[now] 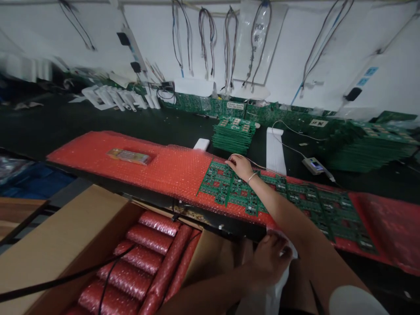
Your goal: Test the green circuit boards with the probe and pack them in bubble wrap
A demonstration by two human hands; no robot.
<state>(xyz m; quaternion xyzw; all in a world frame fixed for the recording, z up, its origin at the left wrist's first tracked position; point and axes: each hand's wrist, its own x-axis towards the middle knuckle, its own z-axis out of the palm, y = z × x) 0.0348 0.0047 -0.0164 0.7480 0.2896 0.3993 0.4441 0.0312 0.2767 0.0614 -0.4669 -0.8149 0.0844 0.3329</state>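
Note:
My right hand (241, 167), wearing a bracelet, is over the left part of a row of green circuit boards (218, 181). Its fingers are pinched together at a thin pale cable (257, 164); the cable's tip is hidden by the fingers. The boards lie flat on red bubble wrap (164, 170) along the front of the table. Lower down, in front of the table edge, my left hand (272, 257) is closed around a thin white sheet (278, 286), which hangs below it. Whether that sheet is paper or plastic, I cannot tell.
Behind the boards stand a stack of green boards (233, 135) and a folded white strip (275, 151). To the right are a small screen device (315, 165) and a larger board stack (370, 146). An open carton (75, 223) of red bubble-wrap rolls (151, 236) is in front.

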